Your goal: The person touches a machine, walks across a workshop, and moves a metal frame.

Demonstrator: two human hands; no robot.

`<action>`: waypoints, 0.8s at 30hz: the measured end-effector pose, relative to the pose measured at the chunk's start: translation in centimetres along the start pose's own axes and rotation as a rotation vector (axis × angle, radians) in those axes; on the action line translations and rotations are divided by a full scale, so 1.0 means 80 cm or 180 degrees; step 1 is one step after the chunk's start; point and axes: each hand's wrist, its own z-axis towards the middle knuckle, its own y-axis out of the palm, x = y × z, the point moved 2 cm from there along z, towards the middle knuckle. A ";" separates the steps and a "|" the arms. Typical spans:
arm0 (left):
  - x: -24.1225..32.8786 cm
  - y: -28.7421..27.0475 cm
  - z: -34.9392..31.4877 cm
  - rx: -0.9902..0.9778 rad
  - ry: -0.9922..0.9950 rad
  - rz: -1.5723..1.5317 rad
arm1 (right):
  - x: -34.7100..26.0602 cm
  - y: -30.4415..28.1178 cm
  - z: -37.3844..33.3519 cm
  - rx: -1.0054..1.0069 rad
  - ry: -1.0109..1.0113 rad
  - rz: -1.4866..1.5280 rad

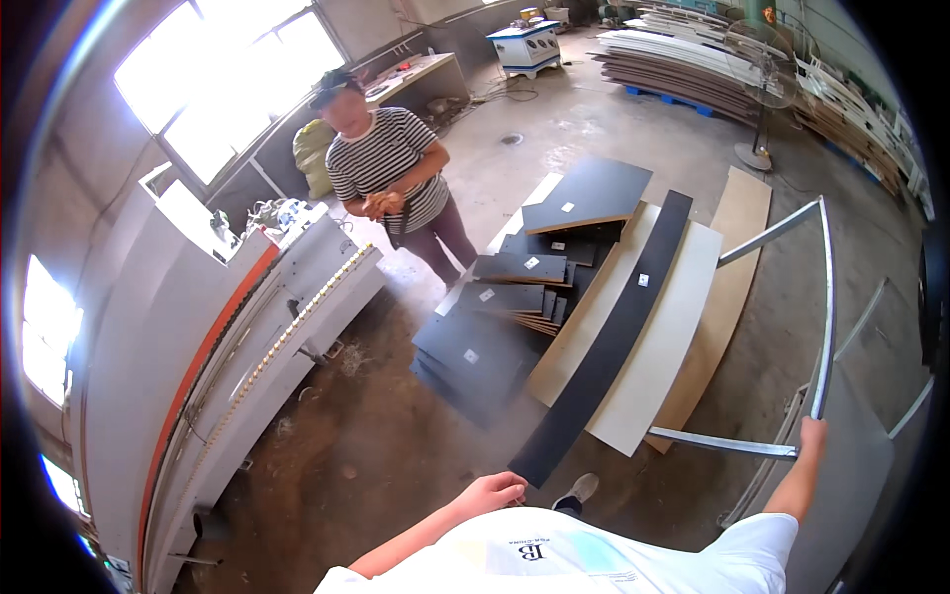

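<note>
My right hand [812, 434] is wrapped round the corner of a silvery metal frame [825, 297], whose bars reach left over the boards. My left hand [492, 492] has its fingers curled together in front of me. It is right by the near end of a long black board [618, 322]; whether it touches the board or holds something small, I cannot make out. Beside that board lie a long white board [661, 342] and a tan board [727, 287]. Dark panels [475, 351] with small white labels are stacked to the left of them.
A co-worker in a striped shirt [396, 163] stands beyond the panels, hands together. A long grey machine [237, 366] runs along the left. At the back are a white cabinet [524, 48], stacked boards [683, 69] and a standing fan [759, 74]. A grey sheet [841, 465] is on the right.
</note>
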 end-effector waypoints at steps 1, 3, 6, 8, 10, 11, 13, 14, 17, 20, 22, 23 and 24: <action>-0.001 0.006 -0.003 0.0017 -0.0027 -0.0051 | -0.028 -0.019 -0.018 -0.0432 0.0076 -0.0083; 0.006 0.009 0.010 -0.0099 0.0080 -0.0045 | -0.018 -0.034 -0.032 -0.0263 0.0218 0.0082; 0.008 0.019 0.021 -0.0050 0.0467 0.0222 | -0.025 -0.046 -0.064 -0.0243 0.0260 0.0146; 0.009 0.022 0.015 -0.0025 0.0605 0.0345 | -0.030 -0.056 -0.095 -0.0146 0.0311 0.0106; -0.005 0.017 0.018 0.0181 0.0980 0.0400 | -0.035 -0.065 -0.112 -0.0355 0.0362 0.0044; -0.015 0.014 0.022 0.0376 0.1322 0.0431 | -0.026 -0.063 -0.111 -0.0503 0.0415 -0.0081; -0.038 -0.009 0.025 0.0983 0.1874 -0.0336 | -0.014 -0.058 -0.123 -0.0454 0.0422 -0.0042; -0.040 -0.026 0.015 0.1414 0.1935 -0.0754 | 0.000 -0.047 -0.130 -0.0393 0.0422 0.0010; -0.055 -0.079 0.002 0.1937 0.2023 -0.1838 | 0.029 -0.029 -0.166 -0.0451 0.0520 0.0011; -0.097 -0.098 -0.006 0.1602 0.1876 -0.1519 | 0.041 -0.010 -0.206 0.0268 0.0356 0.0381; -0.128 -0.083 -0.009 0.1138 0.1692 -0.1069 | 0.041 -0.022 -0.243 0.0060 0.0430 0.0447; -0.142 -0.073 -0.010 0.1011 0.1689 -0.0815 | 0.024 -0.031 -0.269 0.0105 0.0428 0.0511; -0.150 -0.060 -0.017 0.0825 0.1489 -0.0755 | 0.012 -0.042 -0.296 -0.0024 0.0469 0.0518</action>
